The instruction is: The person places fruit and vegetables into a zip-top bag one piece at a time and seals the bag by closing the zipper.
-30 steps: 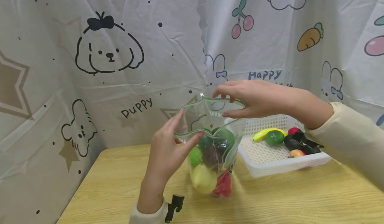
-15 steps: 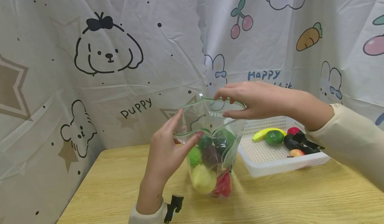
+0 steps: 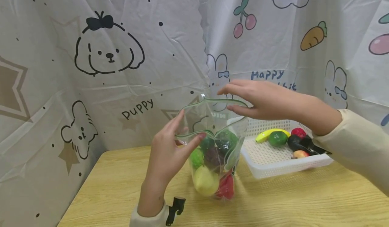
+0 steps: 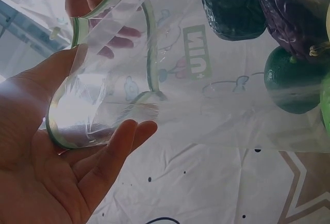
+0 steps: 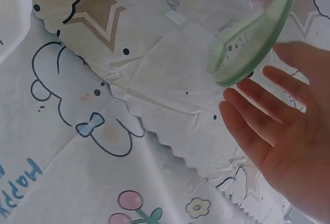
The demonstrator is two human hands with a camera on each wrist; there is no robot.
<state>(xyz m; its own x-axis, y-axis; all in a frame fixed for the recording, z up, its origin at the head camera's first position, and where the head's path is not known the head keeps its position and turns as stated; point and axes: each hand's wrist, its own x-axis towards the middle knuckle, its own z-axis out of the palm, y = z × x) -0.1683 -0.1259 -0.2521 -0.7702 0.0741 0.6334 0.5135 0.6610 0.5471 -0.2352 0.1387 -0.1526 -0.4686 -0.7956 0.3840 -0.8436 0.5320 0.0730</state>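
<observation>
Clear bag [image 3: 212, 120], upright on the worktop [image 3: 121, 179], and in the head view its green rim [image 3: 191, 134] gaped wide! Low inside sat a pale yellow fruit [image 3: 206, 180] beside a red piece [image 3: 226, 187]. The left hand [image 3: 165, 149] had its thumb at the near rim and its fingers spread along the bag's left side, touching plastic. Over the far right rim hung the right hand [image 3: 261, 97], thumb apart from loosely bent fingers, gripping nothing. Just right of the bag, a white basket [image 3: 282, 170] held a banana [image 3: 265, 136] and more.

Across to the left wrist: the left hand cupped the mouth, thumb and fingers wide apart, while a purple piece [image 4: 291, 10] and 2 dark green pieces [image 4: 295, 82] showed through the plastic.

And the right wrist: the right hand's fingers, slightly bent and parted, came right up by the green rim; whether they touched it, you could not tell.
</observation>
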